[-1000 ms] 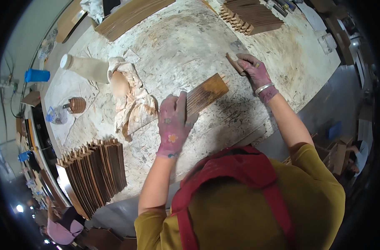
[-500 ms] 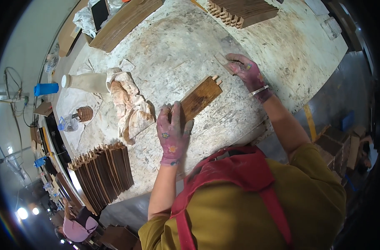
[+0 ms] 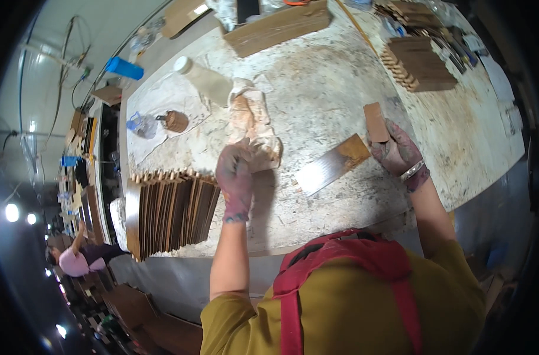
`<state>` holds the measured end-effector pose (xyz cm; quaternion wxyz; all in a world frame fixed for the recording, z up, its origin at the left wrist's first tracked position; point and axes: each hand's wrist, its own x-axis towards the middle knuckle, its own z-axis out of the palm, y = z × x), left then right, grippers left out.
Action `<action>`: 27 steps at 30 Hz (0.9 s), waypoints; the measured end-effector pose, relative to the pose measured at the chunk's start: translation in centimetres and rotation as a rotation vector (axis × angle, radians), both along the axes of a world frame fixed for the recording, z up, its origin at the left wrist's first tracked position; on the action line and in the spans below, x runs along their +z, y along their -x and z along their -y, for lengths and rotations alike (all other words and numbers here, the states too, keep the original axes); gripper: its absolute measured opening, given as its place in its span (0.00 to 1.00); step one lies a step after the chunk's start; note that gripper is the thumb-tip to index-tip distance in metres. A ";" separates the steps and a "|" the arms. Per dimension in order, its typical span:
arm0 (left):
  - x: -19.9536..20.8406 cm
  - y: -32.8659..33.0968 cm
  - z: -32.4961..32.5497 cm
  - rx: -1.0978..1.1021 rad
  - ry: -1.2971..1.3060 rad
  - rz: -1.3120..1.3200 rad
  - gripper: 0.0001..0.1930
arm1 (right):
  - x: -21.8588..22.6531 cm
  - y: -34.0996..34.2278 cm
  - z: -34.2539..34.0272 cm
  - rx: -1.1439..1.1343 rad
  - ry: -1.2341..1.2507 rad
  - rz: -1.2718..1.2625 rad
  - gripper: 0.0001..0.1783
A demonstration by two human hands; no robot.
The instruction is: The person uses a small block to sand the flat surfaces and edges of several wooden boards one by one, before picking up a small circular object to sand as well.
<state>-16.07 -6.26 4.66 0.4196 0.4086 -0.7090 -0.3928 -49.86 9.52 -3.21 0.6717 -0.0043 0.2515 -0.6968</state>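
Observation:
A flat dark-brown wooden board [image 3: 334, 164] lies on the table before me, its face shiny with glare and small pegs at its left end. To its right, my right hand [image 3: 398, 152], in a stained purple glove, is closed on a brown rectangular sanding piece [image 3: 375, 121], held near the board's right end. My left hand [image 3: 234, 180], gloved alike, hovers left of the board by the crumpled stained rag [image 3: 255, 118]. Its fingers are curled together and overlap the rag's near edge; whatever they hold is hidden.
Pegged boards stand stacked in a row [image 3: 172, 210] at the near left. A whitish bottle [image 3: 207, 83] and a brown wrapped container [image 3: 176, 120] sit farther back. Beyond are a cardboard box [image 3: 281, 29] and another board stack [image 3: 426, 65]. A person in pink [image 3: 74, 260] is at far left.
The board has been turned so its pegged end points left. My left hand has let go of it and moved left to the rag. My view has shifted; the sanding piece stays in my right hand.

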 end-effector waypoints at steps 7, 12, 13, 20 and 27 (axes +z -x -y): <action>-2.3 -2.5 0.8 0.110 0.136 0.583 0.21 | 1.7 -3.3 3.0 -0.051 -0.187 -0.040 0.19; -6.7 -3.8 -1.8 -0.075 0.177 0.956 0.38 | 2.3 -4.6 3.6 0.047 -0.225 0.103 0.22; -5.9 -3.3 -2.4 0.011 0.220 0.798 0.29 | 2.6 -5.4 3.7 0.080 -0.226 0.019 0.23; 5.2 -7.1 -5.2 -0.106 0.476 0.358 0.07 | 3.6 -8.7 4.3 0.283 -0.122 0.038 0.21; 18.4 -16.3 -3.0 0.244 0.457 0.322 0.06 | 4.5 -9.6 4.2 0.503 -0.076 -0.030 0.20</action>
